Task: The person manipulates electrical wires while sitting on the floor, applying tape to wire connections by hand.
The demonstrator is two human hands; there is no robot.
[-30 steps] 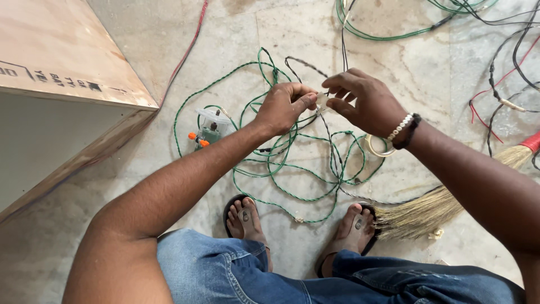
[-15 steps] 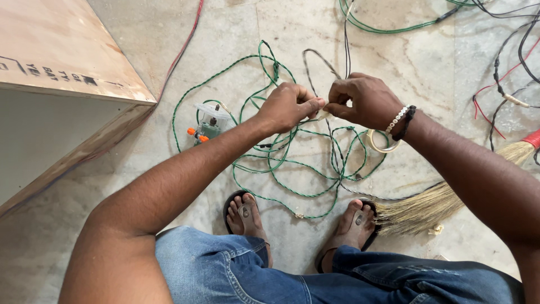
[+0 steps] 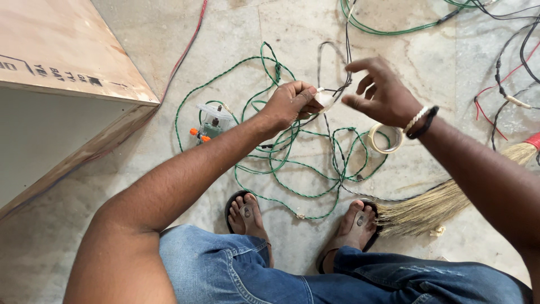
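My left hand (image 3: 292,104) is closed around a joint in thin dark wires (image 3: 333,90), which is wrapped in pale tape (image 3: 324,100). My right hand (image 3: 379,93) hovers just right of that joint with its fingers spread and curled, touching the wire near its fingertips; I cannot tell whether it grips it. A tangle of green twisted cable (image 3: 292,163) lies on the floor below both hands. A roll of pale tape (image 3: 386,138) rests on the floor under my right wrist.
A small clear plastic device with orange knobs (image 3: 211,124) sits left of the cable. A plywood box (image 3: 62,73) fills the upper left. A broom (image 3: 450,197) lies at the right, more black, red and green wires (image 3: 506,79) beyond. My sandalled feet (image 3: 247,214) stand below.
My right hand has come off the taped joint and opened, moving slightly up and right. My left hand still holds the joint.
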